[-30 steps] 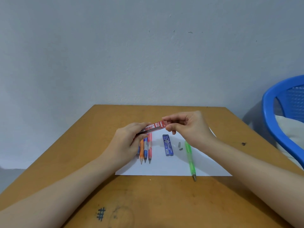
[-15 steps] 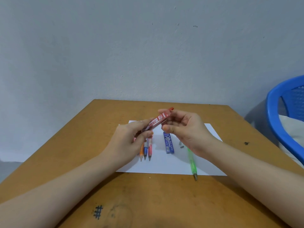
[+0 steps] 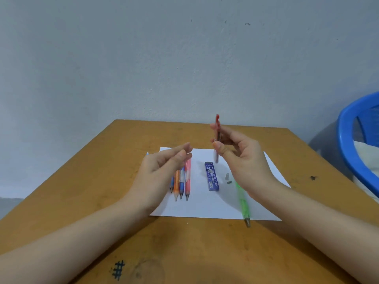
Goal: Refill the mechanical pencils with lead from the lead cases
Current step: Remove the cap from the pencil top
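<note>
Above the paper point(image 3: 205, 206), the red lead case point(image 3: 217, 121) has been turned upright, pinched by the right hand point(image 3: 246, 162) alone, the left hand point(image 3: 162, 173) released with fingers loose, probably readied for tipping out lead

Reaching in from the near edge with both bare forearms. Hovering the left hand point(image 3: 162, 171) on the left, fingers loosely extended, thumb beside forefinger. Pinching the red lead case point(image 3: 217, 121) upright in the right hand point(image 3: 244, 160), slightly farther.

Wooden table point(image 3: 82, 191), white paper sheet point(image 3: 205, 208), tip of green pencil point(image 3: 243, 203)
</note>
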`<state>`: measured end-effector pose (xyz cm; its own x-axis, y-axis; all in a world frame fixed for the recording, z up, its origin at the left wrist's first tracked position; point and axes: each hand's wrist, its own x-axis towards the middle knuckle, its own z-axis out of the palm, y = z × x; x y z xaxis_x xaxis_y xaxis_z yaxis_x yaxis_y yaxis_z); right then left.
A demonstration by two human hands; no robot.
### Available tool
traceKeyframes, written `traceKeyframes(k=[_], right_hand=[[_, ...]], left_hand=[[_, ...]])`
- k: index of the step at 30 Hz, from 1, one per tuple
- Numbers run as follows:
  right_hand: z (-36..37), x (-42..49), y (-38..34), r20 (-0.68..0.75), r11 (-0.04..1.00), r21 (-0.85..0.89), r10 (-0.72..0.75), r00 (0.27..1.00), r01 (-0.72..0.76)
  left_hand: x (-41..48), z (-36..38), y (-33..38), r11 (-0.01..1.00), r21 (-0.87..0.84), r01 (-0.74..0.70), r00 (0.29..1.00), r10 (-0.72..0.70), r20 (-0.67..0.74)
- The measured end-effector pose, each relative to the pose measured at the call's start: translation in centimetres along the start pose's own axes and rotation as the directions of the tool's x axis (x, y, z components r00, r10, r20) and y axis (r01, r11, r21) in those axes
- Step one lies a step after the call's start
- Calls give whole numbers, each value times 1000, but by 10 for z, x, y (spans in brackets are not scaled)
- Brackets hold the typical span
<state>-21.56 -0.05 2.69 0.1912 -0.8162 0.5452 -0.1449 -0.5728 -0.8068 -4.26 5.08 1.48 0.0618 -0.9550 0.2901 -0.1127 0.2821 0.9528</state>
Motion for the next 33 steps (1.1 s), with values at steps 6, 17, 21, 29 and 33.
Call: traceKeyframes(k=[6,17,21,29,33], right_hand=[[0,-1,13,202,801,-411,-385,901,435],[-12,6,16,321,494,-572,-600,733,655],[-13,7,16,325,458,-564,-641,695,687],[-16,12,24,398,327,-597,-673,623,733],[-19,13,26,430,299,-611,-652,624,733]], left_hand=[[3,1,11,671,-654,350,922,-370,114],[2,-8,20,479,-735,480,856,-441,271],[1,-9,20,446,-728,521,839,-425,339],[1,-9,20,456,-718,526,836,-432,339],[2,-10,19,462,-711,531,832,-444,334]])
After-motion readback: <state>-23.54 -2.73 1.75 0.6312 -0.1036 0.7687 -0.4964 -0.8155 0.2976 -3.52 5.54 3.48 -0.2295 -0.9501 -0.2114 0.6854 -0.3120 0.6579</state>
